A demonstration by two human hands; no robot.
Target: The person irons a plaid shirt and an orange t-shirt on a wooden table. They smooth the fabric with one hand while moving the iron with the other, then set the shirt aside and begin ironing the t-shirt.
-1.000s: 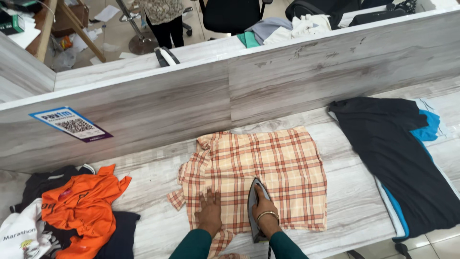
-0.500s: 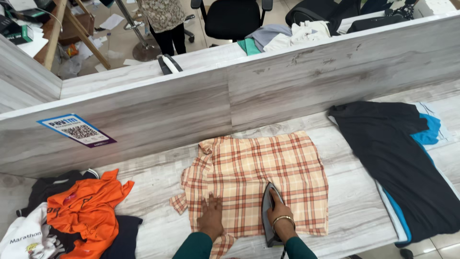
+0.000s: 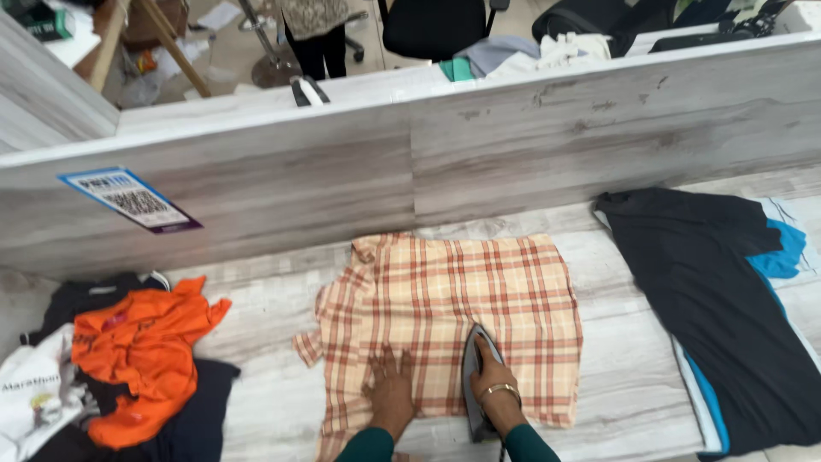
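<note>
- Teal sleeves enter from the near edge of the table (image 3: 282, 402), a pale grey wood-grain surface; both arms belong to the person wearing the camera.
- The left hand (image 3: 391, 389) lies flat, fingers spread apart, pressing on the near part of the plaid shirt (image 3: 453, 291).
- The right hand (image 3: 489, 376), a gold bangle at its wrist, is wrapped tight around the handle of a grey iron (image 3: 470, 376), just beside the left hand.
- The iron stands flat on the shirt's near right part, its pointed tip aimed toward the far edge.
- The plaid shirt, peach with red-brown checks, is spread flat at the middle of the table, reaching from the near edge almost to the far partition.
- At the near left corner sits a crumpled heap: an orange garment (image 3: 141, 351) on top of dark clothes (image 3: 192, 415), with a white printed garment (image 3: 34, 389) at the very edge.
- Along the right edge lies a black garment (image 3: 710, 291), spread over a blue one (image 3: 782, 257).
- A grey wood-grain partition (image 3: 513, 145) runs along the far edge, with a blue-and-white sticker (image 3: 128, 198) on its left part.
- Beyond the partition are a pile of folded clothes (image 3: 530, 56), a black office chair (image 3: 436, 26), and another person's legs (image 3: 316, 43) in dark trousers.
</note>
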